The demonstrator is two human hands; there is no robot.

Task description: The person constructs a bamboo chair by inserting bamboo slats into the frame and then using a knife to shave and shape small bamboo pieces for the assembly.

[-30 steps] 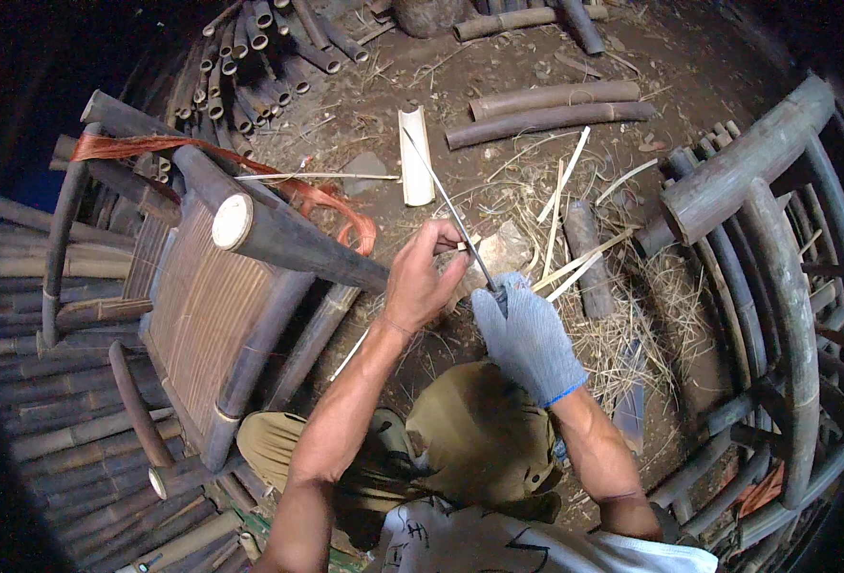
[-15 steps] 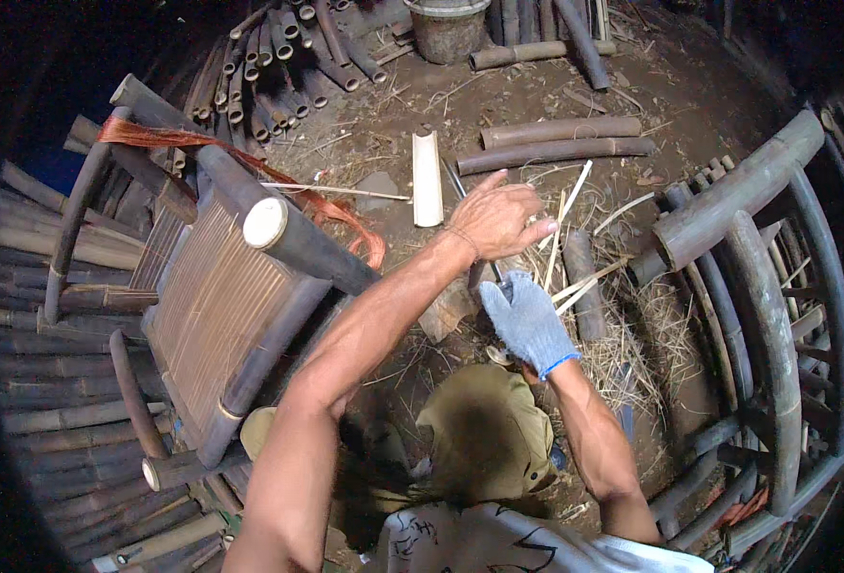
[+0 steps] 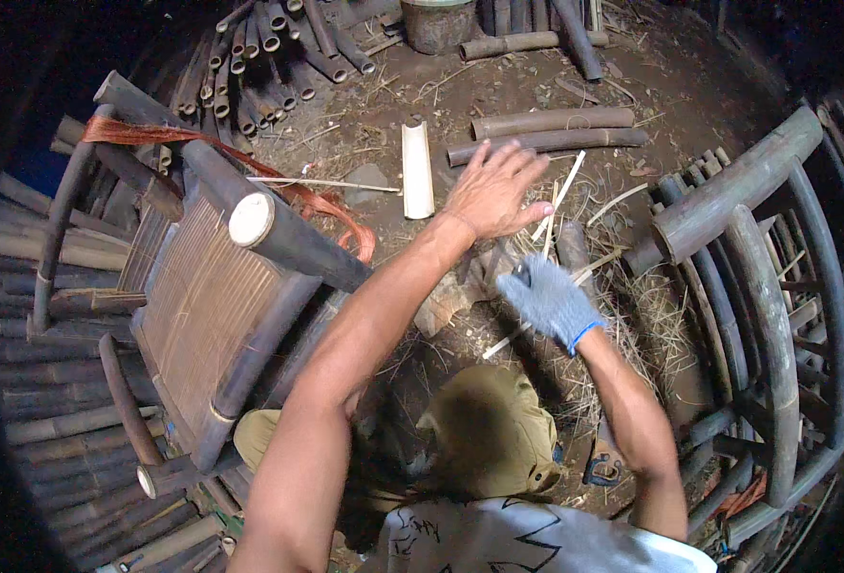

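Open ground — bare dirt (image 3: 384, 143) between the stacked dark poles (image 3: 269, 57) far left and two long poles (image 3: 546, 134) far right. Obstacles: bamboo chair frame (image 3: 221, 286) near left; curved frame (image 3: 756, 267) right; split pale bamboo (image 3: 416, 170) (lying flat) mid-passage.

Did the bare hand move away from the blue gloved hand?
Yes. The bare left hand has gone from beside the blue gloved right hand up and outward, toward the two dark bamboo poles lying on the dirt ground.
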